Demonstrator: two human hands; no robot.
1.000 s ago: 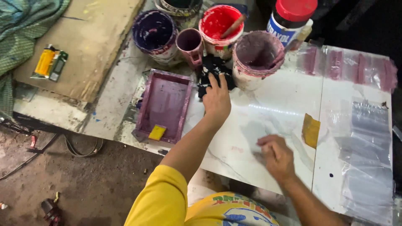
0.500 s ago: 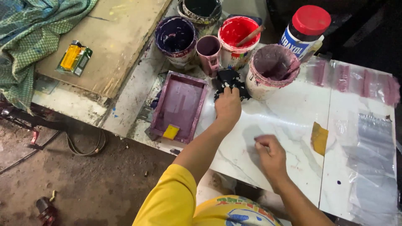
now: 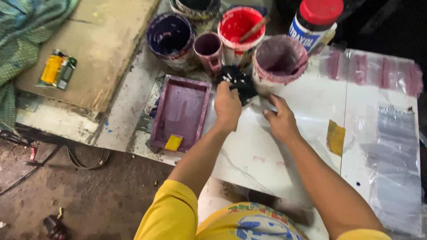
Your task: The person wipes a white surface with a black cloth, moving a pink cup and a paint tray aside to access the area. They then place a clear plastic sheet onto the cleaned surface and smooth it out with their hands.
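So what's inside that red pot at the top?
The red pot is coated with red paint inside, and a wooden stick leans in it, sticking out over the rim. The stick's lower end and the pot's bottom are hidden under the paint.

My left grip is stretched forward on a straight forearm, back of the hand up, fingers curled down and closed around what lies beneath them. My right grip sits just beside it, slightly nearer to my body, knuckles up, thumb pointing toward the left grip and fingers bent, with the index reaching ahead. Both wrists are level. My forearms run back toward my chest, angled inward, the left upper arm in a yellow sleeve.
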